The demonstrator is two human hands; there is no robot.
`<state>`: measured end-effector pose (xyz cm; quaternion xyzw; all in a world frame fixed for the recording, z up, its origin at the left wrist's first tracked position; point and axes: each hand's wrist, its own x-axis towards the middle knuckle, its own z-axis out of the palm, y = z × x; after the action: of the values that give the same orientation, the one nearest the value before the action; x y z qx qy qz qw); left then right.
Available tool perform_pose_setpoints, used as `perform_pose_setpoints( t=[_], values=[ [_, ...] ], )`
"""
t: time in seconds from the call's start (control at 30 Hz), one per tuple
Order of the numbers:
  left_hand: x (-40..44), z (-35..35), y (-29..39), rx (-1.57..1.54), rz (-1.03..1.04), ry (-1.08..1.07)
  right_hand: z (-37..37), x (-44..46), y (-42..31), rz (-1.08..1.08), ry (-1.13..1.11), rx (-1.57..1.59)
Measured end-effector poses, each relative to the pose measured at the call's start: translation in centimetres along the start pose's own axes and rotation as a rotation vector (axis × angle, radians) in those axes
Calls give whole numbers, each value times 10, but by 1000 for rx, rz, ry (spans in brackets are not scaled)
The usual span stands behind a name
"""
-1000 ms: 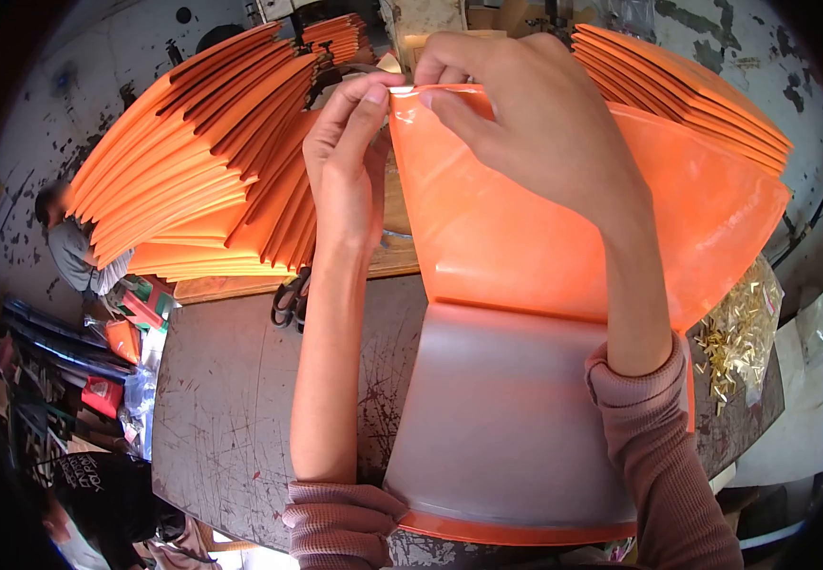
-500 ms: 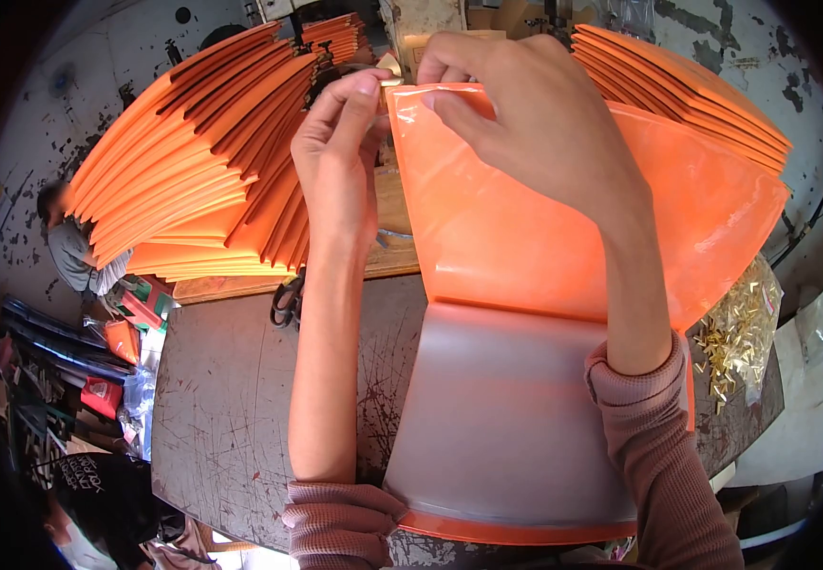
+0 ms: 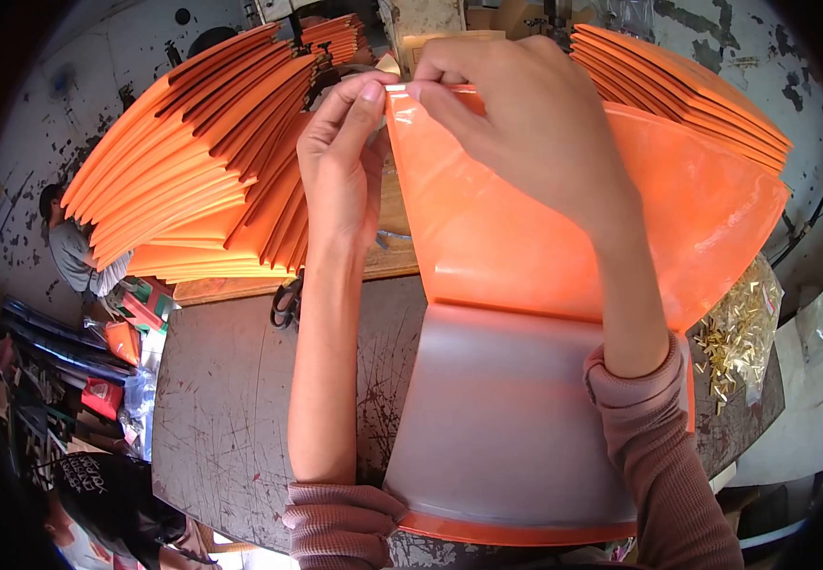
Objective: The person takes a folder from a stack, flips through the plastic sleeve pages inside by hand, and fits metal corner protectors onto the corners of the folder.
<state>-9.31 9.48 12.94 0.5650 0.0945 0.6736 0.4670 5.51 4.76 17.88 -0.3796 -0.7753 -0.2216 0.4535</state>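
Note:
An open orange plastic cover (image 3: 544,218) has its upper flap raised, with a grey translucent sheet (image 3: 516,418) in its lower half. At the flap's top left corner sits a small shiny metal clip (image 3: 395,87). My left hand (image 3: 343,142) pinches the clip's left end between thumb and fingers. Just right of the clip, my right hand (image 3: 525,123) grips the flap's top edge, thumb in front and fingertips partly hidden behind.
Tall stacks of orange covers stand at the left (image 3: 193,161) and the right back (image 3: 687,95). Black scissors (image 3: 286,302) lie beside my left forearm. A clear bag of gold clips (image 3: 739,332) is at the right. Two people are at the far left.
The left hand drew back leftward with the metal clip, then returned to the flap's corner. My right thumb has shifted slightly left along the top edge.

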Motion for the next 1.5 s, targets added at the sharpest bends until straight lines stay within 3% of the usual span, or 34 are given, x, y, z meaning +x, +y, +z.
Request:
perform_pose_setpoints(
  t=[0.67,0.73,1.37,1.47,1.5],
  values=[
    [-1,-1,-3,-93,0,-24,2,2,0,12,28,-89],
    [1,-7,-2,-111,-24,-122,2,1,-2,33,36,-10],
    [-3,4,8,38,-4,-10,-2,2,-3,56,-50,-13],
    [-4,7,10,17,-51,1,7,4,-4,62,24,112],
    [-4,7,10,0,-55,-7,12,6,-2,-43,96,163]
  ],
)
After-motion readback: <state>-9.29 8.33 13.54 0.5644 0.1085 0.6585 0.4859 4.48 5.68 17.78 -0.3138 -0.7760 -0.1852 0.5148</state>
